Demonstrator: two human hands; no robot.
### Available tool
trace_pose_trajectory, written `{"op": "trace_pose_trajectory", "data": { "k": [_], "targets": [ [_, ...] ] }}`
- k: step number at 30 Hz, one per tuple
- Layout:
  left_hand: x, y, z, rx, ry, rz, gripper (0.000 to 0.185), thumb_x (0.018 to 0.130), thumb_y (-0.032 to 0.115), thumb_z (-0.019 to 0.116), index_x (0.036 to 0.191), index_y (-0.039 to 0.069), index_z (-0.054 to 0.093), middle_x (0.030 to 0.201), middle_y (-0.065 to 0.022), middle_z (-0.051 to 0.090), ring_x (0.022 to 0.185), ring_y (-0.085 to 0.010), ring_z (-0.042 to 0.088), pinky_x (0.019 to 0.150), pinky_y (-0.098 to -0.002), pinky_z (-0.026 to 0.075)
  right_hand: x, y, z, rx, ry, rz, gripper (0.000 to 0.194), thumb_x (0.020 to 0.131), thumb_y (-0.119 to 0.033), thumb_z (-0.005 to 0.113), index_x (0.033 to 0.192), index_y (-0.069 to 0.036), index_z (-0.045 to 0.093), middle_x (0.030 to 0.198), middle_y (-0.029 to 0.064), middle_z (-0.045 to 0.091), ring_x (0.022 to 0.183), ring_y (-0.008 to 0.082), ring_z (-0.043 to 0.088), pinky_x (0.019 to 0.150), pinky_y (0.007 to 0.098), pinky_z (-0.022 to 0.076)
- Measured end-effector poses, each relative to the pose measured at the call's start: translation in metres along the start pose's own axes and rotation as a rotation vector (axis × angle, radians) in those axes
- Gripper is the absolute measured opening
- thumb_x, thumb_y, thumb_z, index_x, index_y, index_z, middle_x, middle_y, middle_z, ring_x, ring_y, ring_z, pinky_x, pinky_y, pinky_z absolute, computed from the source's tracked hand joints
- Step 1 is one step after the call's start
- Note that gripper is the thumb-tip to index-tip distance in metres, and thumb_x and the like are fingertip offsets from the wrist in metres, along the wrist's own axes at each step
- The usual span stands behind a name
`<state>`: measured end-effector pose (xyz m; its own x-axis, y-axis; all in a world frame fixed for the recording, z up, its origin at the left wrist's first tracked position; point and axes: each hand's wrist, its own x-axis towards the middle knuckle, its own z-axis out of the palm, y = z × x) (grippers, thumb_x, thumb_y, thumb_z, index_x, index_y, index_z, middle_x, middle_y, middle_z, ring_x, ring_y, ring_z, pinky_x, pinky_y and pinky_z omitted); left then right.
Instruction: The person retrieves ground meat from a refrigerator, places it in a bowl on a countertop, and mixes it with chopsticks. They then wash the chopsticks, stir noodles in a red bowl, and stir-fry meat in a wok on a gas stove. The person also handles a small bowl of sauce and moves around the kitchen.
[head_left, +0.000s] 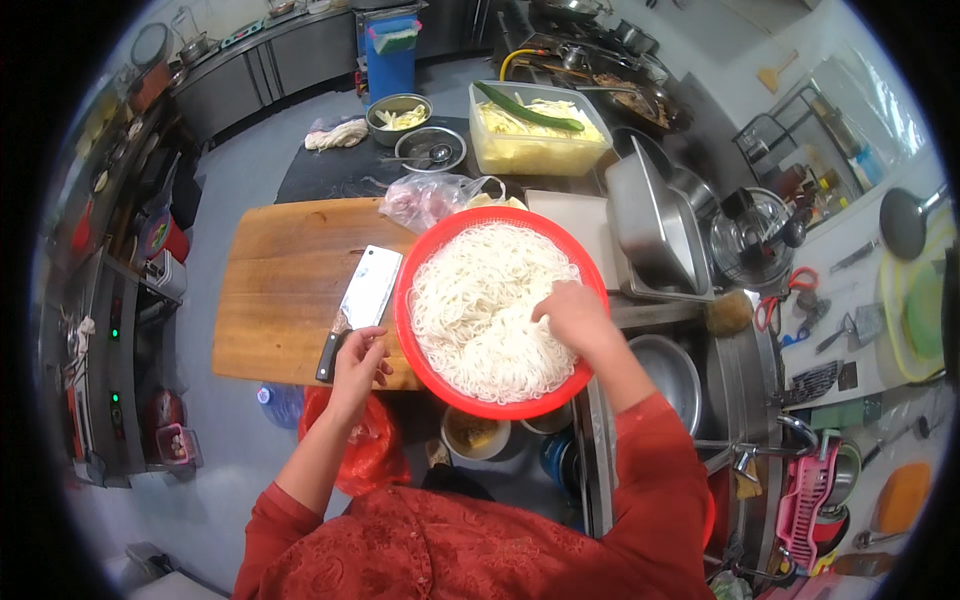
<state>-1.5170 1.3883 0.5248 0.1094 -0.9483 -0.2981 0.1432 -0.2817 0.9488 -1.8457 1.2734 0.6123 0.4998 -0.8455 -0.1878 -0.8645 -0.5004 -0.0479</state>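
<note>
A red plastic colander (406, 352) full of white noodles (487, 307) sits in front of me, over the right end of a wooden cutting board (285, 262). My right hand (574, 319) reaches over the colander's right side, its fingertips down in the noodles. Whether it pinches any strands is hidden. My left hand (361, 361) hovers by the board's front edge with curled, parted fingers and nothing in them. Close beside it lies a cleaver (373, 285), its black handle (328, 356) towards me and its blade pointing away, just left of the colander.
Behind the colander are a plastic bag of meat (424, 199), a steel bowl (429, 142) with a ladle, and a plastic tub of shredded vegetables (540, 154) topped by a cucumber (529, 111). Steel pans (649, 217) stand right, above a sink basin (667, 375). A red bag (367, 450) hangs below the board.
</note>
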Motion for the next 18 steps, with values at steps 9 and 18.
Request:
{"op": "trace_pose_trajectory", "data": {
  "k": [9, 18],
  "targets": [
    [0.048, 0.008, 0.037, 0.031, -0.091, -0.13, 0.059, 0.095, 0.046, 0.056, 0.136, 0.006, 0.044, 0.105, -0.0062, 0.06, 0.089, -0.0139, 0.058, 0.065, -0.0282, 0.052, -0.011, 0.101, 0.072, 1.281, 0.106, 0.541, 0.044, 0.096, -0.037, 0.055, 0.121, 0.0, 0.058, 0.111, 0.0143, 0.066, 0.102, 0.0237, 0.063, 0.087, 0.0361, 0.0492],
    [0.08, -0.002, 0.032, 0.46, 0.037, 0.185, 0.056, 0.095, 0.051, 0.048, 0.122, 0.003, 0.058, 0.102, -0.0151, 0.066, 0.094, -0.0219, 0.063, 0.08, -0.0345, 0.049, 0.0, 0.114, 0.102, 1.738, 0.241, 0.454, 0.036, 0.093, -0.021, 0.061, 0.122, 0.0, 0.058, 0.111, 0.0098, 0.066, 0.094, 0.0188, 0.064, 0.083, 0.034, 0.051]
  ]
}}
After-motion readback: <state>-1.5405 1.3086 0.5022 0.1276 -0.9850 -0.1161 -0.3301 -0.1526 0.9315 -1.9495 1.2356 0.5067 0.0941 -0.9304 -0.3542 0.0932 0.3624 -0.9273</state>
